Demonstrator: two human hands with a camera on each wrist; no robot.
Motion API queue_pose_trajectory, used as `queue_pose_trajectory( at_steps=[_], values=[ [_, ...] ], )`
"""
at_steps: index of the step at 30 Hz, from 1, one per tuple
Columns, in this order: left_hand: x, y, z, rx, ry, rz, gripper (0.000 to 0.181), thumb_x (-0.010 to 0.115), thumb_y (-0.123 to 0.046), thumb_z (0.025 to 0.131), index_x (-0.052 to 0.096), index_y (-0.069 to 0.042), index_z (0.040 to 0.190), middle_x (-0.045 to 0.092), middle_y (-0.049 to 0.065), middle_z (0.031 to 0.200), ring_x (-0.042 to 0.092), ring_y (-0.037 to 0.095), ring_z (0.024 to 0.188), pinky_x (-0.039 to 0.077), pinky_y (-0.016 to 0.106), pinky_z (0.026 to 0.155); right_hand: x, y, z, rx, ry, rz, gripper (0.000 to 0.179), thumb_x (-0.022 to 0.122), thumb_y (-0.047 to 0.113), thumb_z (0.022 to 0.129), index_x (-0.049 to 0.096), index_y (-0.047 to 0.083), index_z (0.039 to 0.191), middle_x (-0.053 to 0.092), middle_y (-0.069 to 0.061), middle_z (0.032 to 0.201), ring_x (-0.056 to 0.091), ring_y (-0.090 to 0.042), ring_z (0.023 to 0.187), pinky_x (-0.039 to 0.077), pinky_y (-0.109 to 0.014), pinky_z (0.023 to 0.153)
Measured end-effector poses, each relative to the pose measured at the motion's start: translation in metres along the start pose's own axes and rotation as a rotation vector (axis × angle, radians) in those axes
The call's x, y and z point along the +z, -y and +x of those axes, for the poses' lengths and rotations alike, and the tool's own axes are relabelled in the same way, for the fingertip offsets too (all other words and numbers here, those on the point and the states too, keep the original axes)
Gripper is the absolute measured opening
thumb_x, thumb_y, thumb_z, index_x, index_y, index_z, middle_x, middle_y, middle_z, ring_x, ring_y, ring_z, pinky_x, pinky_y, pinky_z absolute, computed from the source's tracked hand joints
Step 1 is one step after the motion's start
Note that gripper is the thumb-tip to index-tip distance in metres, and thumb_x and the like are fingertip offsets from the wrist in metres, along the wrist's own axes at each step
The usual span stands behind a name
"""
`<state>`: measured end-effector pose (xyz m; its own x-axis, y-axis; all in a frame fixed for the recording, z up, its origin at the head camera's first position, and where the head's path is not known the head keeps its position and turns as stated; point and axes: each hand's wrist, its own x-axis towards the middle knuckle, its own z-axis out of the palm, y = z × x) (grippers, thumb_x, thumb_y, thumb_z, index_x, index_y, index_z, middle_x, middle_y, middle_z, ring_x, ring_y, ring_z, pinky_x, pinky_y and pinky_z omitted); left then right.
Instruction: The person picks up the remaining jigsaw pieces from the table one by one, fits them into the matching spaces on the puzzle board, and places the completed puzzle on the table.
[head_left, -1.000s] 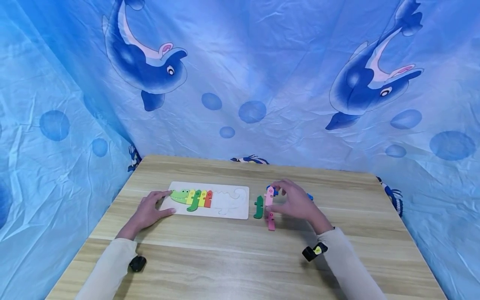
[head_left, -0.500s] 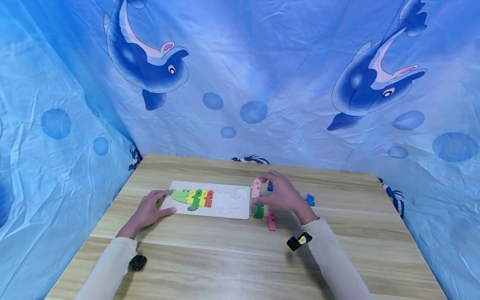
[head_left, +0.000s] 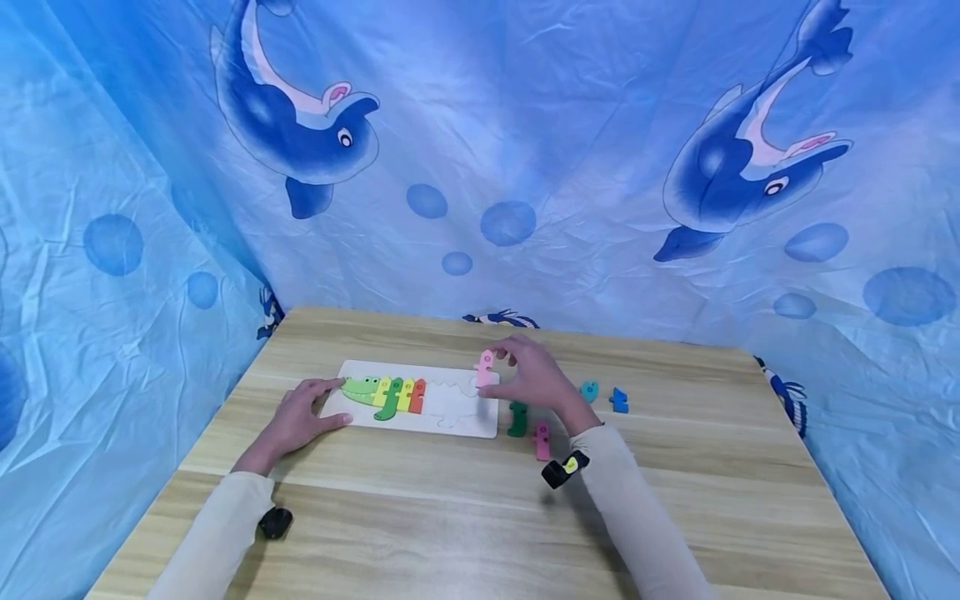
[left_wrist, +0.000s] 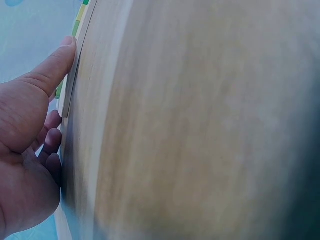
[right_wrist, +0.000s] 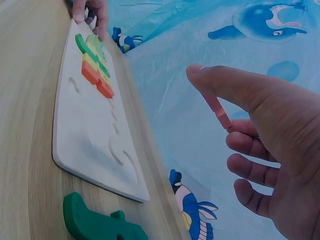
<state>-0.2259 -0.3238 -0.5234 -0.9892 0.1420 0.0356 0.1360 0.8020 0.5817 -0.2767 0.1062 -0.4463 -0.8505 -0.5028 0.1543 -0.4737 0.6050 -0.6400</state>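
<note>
My left hand (head_left: 302, 414) rests on the left end of a white wooden puzzle board (head_left: 459, 423), thumb and forefinger extended onto it. The left wrist view shows the thumb (left_wrist: 55, 65) along the board's edge. On the board lie a green crocodile head (head_left: 360, 390) and several joined yellow, green and orange-red pieces (right_wrist: 95, 75). My right hand (head_left: 528, 375) pinches a light pink puzzle piece (head_left: 484, 367) between thumb and fingertips, raised over the board's right end. In the right wrist view the pink piece (right_wrist: 218, 111) shows edge-on.
Just right of the board lies a dark green piece (head_left: 517, 419), with a darker pink one (head_left: 542, 440) beside it. Farther right are a teal piece (head_left: 589, 391) and a blue piece (head_left: 619, 400). A blue dolphin-print cloth (head_left: 480, 167) hangs behind the wooden table (head_left: 420, 517).
My right hand has carried the light pink piece up and leftward from the loose pieces to above the board's right end, uncovering the teal and blue pieces. My left hand stays put.
</note>
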Motion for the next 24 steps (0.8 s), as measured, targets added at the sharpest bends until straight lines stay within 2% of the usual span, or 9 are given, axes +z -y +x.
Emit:
queue_pose_trajectory(
  at_steps=[10,17,21,24],
  values=[
    [0.001,0.001,0.0,0.007,-0.009,-0.008,0.079,0.082,-0.04,0.087,0.05,-0.003,0.149,0.045,0.032,0.145,0.04,0.05,0.132,0.029,0.063,0.105,0.016,0.009,0.015,0.035,0.009,0.031,0.08,0.088,0.053,0.075,0.062,0.016,0.141,0.059,0.001,0.118,0.055,-0.019,0.102,0.052,-0.037,0.083],
    [0.002,0.002,0.0,0.002,-0.01,-0.021,0.079,0.081,-0.042,0.087,0.05,-0.005,0.149,0.045,0.031,0.146,0.039,0.05,0.132,0.028,0.064,0.105,0.032,0.015,0.028,0.025,0.016,0.069,0.072,0.089,0.047,0.076,0.064,0.016,0.136,0.06,-0.006,0.12,0.057,-0.025,0.102,0.052,-0.037,0.081],
    [0.003,0.004,0.0,0.001,-0.011,-0.02,0.079,0.081,-0.043,0.087,0.05,-0.005,0.15,0.045,0.031,0.145,0.039,0.05,0.131,0.029,0.065,0.104,0.044,0.017,0.034,0.023,0.018,0.106,0.07,0.09,0.044,0.077,0.065,0.015,0.135,0.06,-0.003,0.117,0.06,-0.031,0.105,0.052,-0.036,0.08],
    [0.004,0.005,0.0,0.0,-0.016,-0.02,0.079,0.081,-0.043,0.087,0.05,-0.006,0.15,0.045,0.03,0.145,0.039,0.049,0.132,0.029,0.064,0.105,0.054,0.017,0.039,0.013,0.017,0.105,0.071,0.09,0.044,0.077,0.064,0.014,0.136,0.061,-0.001,0.116,0.061,-0.031,0.104,0.053,-0.033,0.08]
  ],
)
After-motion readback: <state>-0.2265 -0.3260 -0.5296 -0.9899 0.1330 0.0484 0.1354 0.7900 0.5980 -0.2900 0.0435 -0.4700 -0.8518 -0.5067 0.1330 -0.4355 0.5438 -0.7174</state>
